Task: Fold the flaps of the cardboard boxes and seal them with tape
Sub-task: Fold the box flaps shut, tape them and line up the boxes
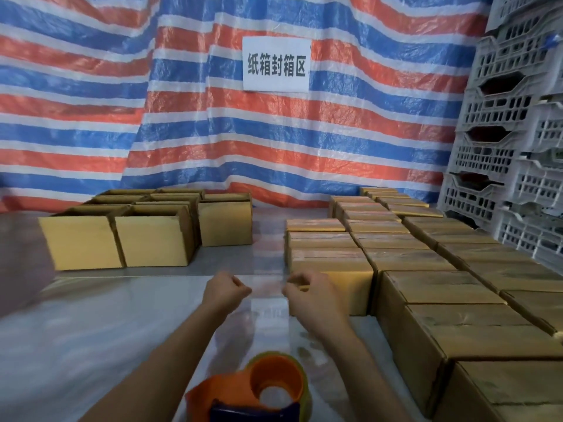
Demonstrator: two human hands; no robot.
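My left hand (227,289) and my right hand (307,292) are held over the table, fingers curled, each pinching a corner of a clear strip of tape (268,309). The strip runs back toward me to an orange tape dispenser (268,388) at the bottom centre. Several open cardboard boxes (152,239) with raised flaps stand at the left. Several closed, taped boxes (405,257) fill the right side in rows.
The table (100,330) has a pale glossy cover. A striped red, white and blue tarp (213,132) with a white paper sign (275,63) hangs behind. Stacked grey plastic crates (515,132) rise at the right.
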